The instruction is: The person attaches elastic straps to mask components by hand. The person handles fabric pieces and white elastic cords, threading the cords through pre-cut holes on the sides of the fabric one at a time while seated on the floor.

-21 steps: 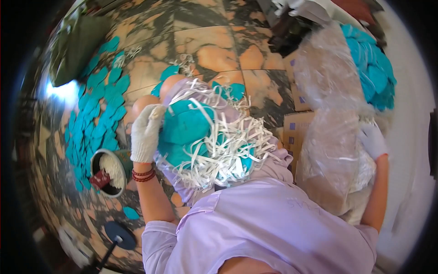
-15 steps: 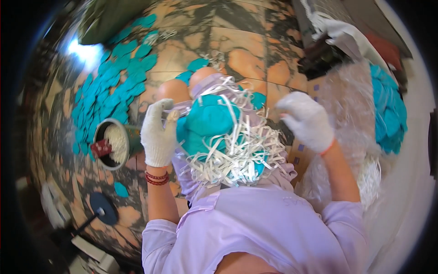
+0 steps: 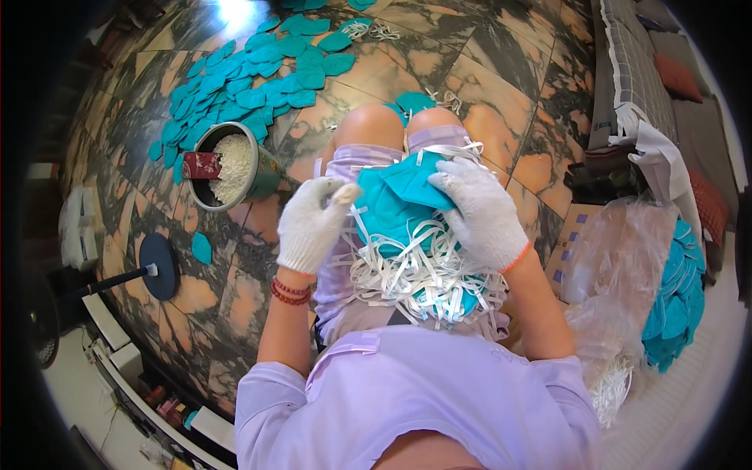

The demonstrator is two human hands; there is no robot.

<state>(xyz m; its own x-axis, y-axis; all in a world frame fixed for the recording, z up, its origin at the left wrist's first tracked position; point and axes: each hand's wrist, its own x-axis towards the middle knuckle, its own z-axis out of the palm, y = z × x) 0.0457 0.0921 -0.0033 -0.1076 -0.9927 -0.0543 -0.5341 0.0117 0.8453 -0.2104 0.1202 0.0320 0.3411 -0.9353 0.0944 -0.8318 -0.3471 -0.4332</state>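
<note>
My right hand (image 3: pixel 487 215), in a white knit glove, grips the edge of a teal face mask (image 3: pixel 415 182) above my lap. Its fingers lie over the mask's right side. Under it rests another teal mask (image 3: pixel 384 211), among a heap of white elastic straps (image 3: pixel 399 274) that spreads over my thighs. To the left of the masks is my left hand (image 3: pixel 307 225), gloved too, with thumb and forefinger curled together at the tips. Whether anything small is between those fingertips does not show.
Many flat teal mask pieces (image 3: pixel 258 82) lie on the marble floor at the far left. Nearer stands a bucket (image 3: pixel 262 176) of white granules with a dark red box (image 3: pixel 202 167) at its rim. On the right are plastic sheeting (image 3: pixel 603 258) and a teal mask stack (image 3: pixel 675 298).
My right hand has come in from the right and taken hold of a mask, which is now raised at an angle. My left thumb and forefinger have drawn together. The view has shifted.
</note>
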